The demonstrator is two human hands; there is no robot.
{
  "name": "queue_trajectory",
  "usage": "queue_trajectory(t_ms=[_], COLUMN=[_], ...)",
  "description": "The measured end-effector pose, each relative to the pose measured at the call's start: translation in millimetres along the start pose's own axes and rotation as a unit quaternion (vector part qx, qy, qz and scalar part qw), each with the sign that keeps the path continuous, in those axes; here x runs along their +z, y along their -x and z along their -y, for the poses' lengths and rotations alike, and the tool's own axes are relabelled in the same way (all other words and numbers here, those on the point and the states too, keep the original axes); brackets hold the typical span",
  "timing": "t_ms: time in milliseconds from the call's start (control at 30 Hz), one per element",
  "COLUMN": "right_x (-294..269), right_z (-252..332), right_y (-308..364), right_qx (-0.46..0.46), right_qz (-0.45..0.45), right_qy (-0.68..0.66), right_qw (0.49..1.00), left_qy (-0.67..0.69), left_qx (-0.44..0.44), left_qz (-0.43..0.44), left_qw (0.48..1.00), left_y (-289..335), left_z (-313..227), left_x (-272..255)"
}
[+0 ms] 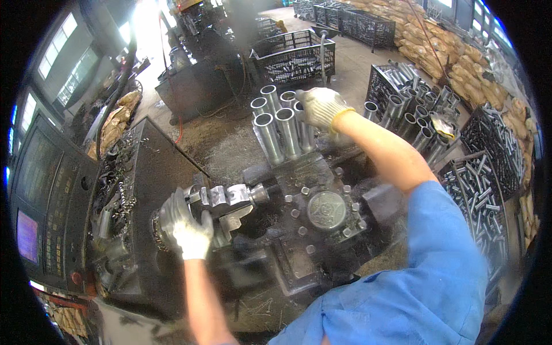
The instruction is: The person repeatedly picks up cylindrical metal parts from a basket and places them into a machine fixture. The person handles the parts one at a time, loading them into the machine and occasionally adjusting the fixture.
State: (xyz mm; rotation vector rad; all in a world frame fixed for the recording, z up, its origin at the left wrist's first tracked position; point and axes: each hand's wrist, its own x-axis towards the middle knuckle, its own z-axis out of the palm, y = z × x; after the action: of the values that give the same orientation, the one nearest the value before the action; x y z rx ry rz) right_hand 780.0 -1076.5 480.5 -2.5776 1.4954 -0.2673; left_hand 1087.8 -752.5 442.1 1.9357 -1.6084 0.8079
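My right hand (325, 106), in a white knit glove, is closed over the top of a metal tube (306, 135). That tube stands in a tight group of upright shiny tubes (284, 129) on top of the machine. My left hand (187, 224), also gloved, curls its fingers at the chuck side of the lathe, with its thumb apart. What lies inside the grip is hidden. Right beside its fingertips are a shiny round metal piece (195, 194) and the jaw-like metal blocks (225, 196). A square tool turret (326, 210) with several bolts sits right of these.
A control panel (43, 195) with a lit screen stands at the left, beside a chip-covered machine housing (146, 172). More upright tubes (402, 112) stand at the right. Crates of metal parts (474, 195) line the right side; another crate (296, 57) is behind. Brown sacks (414, 34) are stacked far right.
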Motion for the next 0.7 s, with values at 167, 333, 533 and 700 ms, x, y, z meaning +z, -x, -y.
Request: queue_trajectory(t_ms=[167, 333, 533, 700], right_x=[6.7, -68.6, -35.0, 122.8], right_z=[-5.8, 55.1, 57.3, 44.9], right_y=[13.6, 108.7, 65.4, 22.9], right_qx=[-0.002, -0.3, -0.478, -0.364], right_qz=[0.043, -0.085, 0.011, 0.282], right_qy=[0.029, 0.015, -0.334, -0.114], right_qw=[0.999, 0.95, 0.812, 0.88], left_qy=[0.346, 0.41, 0.338, 0.364], left_qx=[-0.069, -0.093, -0.256, -0.352], left_qz=[0.1, 0.141, 0.064, 0.026], left_qw=[0.93, 0.896, 0.903, 0.862], left_y=[-28.5, -69.5, -33.3, 27.2], left_z=[-78.5, -151.7, -103.0, -78.1], left_x=[25.1, 31.0, -41.7, -17.9])
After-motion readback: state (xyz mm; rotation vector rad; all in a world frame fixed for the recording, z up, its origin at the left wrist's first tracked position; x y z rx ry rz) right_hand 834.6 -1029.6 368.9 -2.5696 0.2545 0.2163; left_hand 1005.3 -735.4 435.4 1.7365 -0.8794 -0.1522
